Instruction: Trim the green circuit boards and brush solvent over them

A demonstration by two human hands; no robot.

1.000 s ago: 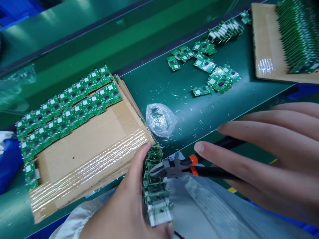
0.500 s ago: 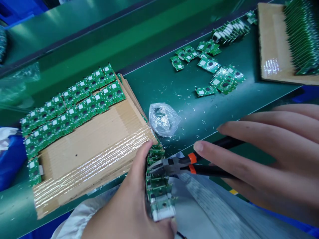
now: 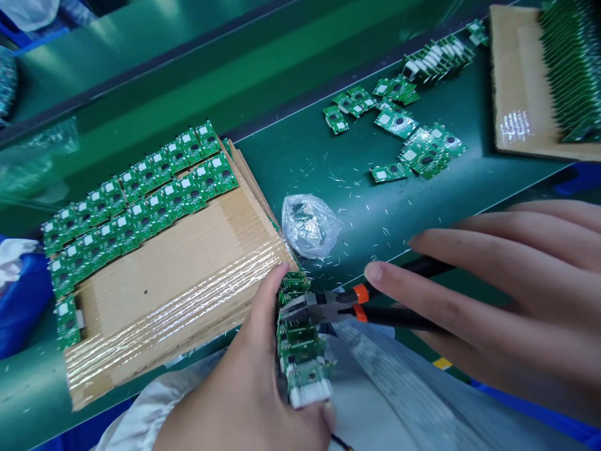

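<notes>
My left hand (image 3: 248,369) is closed around a stack of small green circuit boards (image 3: 305,369), its thumb along their left side. A white part shows at the near end of the stack. My right hand (image 3: 498,294) grips wire cutters (image 3: 323,308) by their black handles, which have orange bands near the joint. The cutters' jaws lie across the boards in the stack, close to the far end. Whether the jaws touch a lead is too small to tell.
Cardboard (image 3: 178,275) on the left bears rows of circuit boards (image 3: 141,213). A clear plastic bag (image 3: 310,225) sits beside it, amid scattered cut leads (image 3: 370,213). Loose boards (image 3: 425,150) lie farther back. At right, another cardboard piece (image 3: 516,81) holds upright boards (image 3: 573,75).
The cutters have shifted very slightly, still over the same stretch of the stack. The held stack tilts a little differently, its near end slightly higher. The whole view has drifted a touch.
</notes>
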